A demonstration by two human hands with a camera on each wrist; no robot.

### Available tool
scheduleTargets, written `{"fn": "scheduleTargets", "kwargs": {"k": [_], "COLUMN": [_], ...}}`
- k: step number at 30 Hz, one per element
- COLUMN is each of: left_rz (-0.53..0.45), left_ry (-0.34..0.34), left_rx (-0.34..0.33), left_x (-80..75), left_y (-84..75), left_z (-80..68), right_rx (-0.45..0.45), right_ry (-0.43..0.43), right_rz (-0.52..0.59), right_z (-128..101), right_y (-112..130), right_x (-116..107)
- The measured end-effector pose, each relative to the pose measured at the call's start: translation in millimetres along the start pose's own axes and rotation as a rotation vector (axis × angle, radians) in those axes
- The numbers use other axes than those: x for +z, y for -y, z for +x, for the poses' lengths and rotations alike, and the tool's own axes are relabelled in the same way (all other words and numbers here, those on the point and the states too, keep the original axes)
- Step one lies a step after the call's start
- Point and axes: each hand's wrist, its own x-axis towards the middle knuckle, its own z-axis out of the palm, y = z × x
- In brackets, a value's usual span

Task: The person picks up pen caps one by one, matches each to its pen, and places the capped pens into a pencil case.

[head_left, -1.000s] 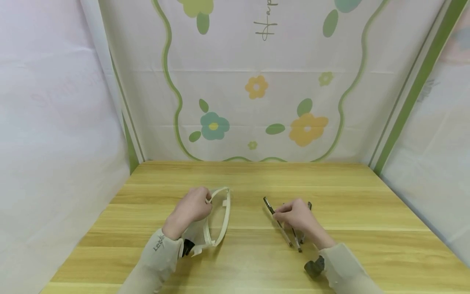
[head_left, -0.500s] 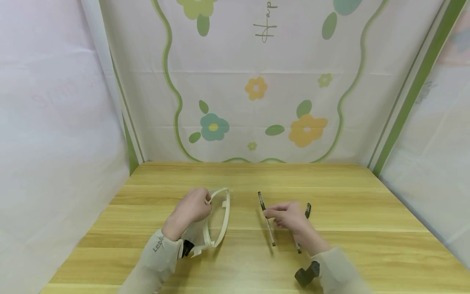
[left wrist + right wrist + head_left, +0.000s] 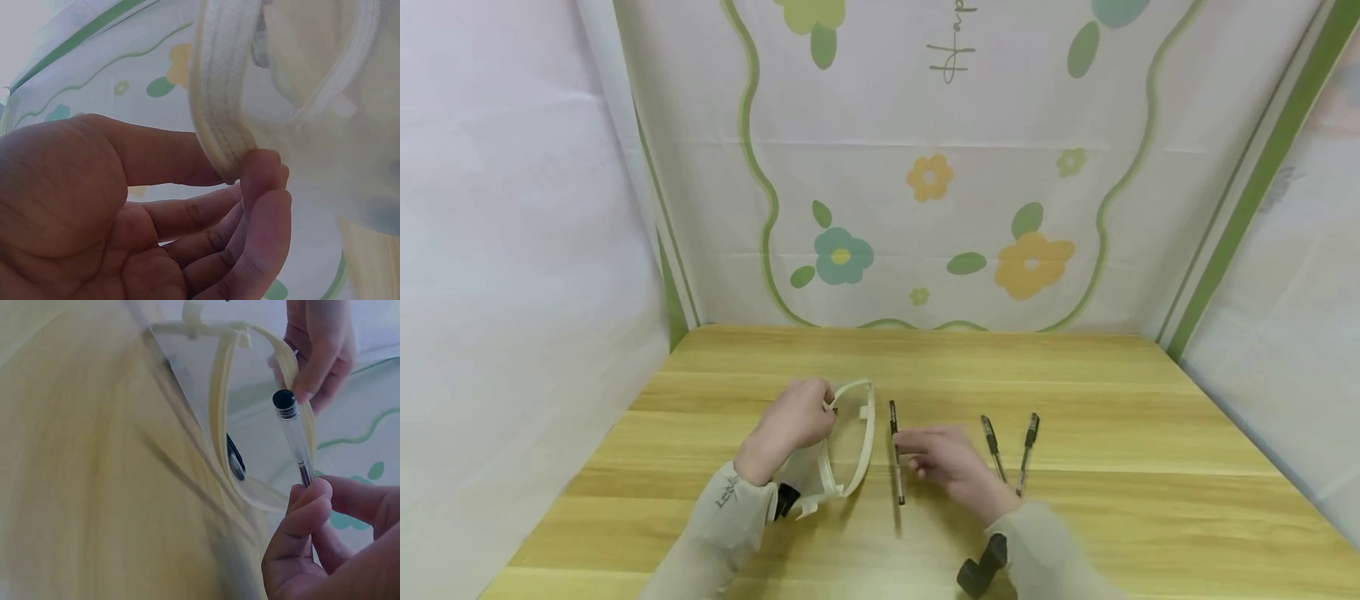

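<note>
Wooden table (image 3: 1075, 517) under a floral backdrop (image 3: 925, 183), plain white sheets on both sides. Landmark: the clear pencil pouch (image 3: 838, 450) with a cream zipper band, lying near the table's middle with its mouth held open. Left hand (image 3: 790, 425) sits on the pouch's left edge; thumb and fingers pinch the cream band at the far end of the opening, and the left wrist view confirms fingertips clamped on the fabric edge (image 3: 222, 125). Right hand (image 3: 951, 462) is just right of the pouch, fingers curled around a clear gel pen (image 3: 897, 454) with a black end. Pen is lengthwise just beside the pouch's right rim, black end pointing away from the person; whether it touches the rim, cannot tell. Right wrist view: pen (image 3: 294, 434) gripped between fingertips, black end up, level with the pouch mouth (image 3: 250, 412). Two more pens (image 3: 1009, 450) lie on the table right of the right hand, well apart from the pouch, angled slightly toward each other at the near ends. Both sleeves are light grey.
</note>
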Motion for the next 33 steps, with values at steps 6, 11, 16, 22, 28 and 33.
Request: {"fn": "scheduleTargets", "kwargs": {"k": [6, 11, 16, 22, 28, 33], "left_rz": [0.002, 0.004, 0.003, 0.012, 0.011, 0.019], "left_ry": [-0.001, -0.004, -0.002, -0.003, 0.01, 0.011], "left_rx": [0.009, 0.001, -0.004, 0.0, -0.002, -0.01], "left_x": [-0.3, -0.4, -0.5, -0.8, -1.1, -1.7], "left_y": [-1.5, -1.9, -1.9, -1.5, -1.8, -2.1], "left_z": [0.0, 0.6, 1.1, 1.7, 1.3, 1.2], "right_rx": [0.043, 0.044, 0.052, 0.067, 0.067, 0.064], "right_ry": [-0.012, -0.029, -0.069, -0.084, -0.07, 0.038], "right_rz": [0.052, 0.066, 0.073, 0.124, 0.184, 0.161], "right_z": [12.6, 19.4, 24.4, 29.5, 33.9, 32.4], "right_y": [-5.2, -6.2, -7.6, -8.1, -7.5, -6.5], "right_x": [22.7, 37.3, 43.2, 45.6, 50.1, 48.2]}}
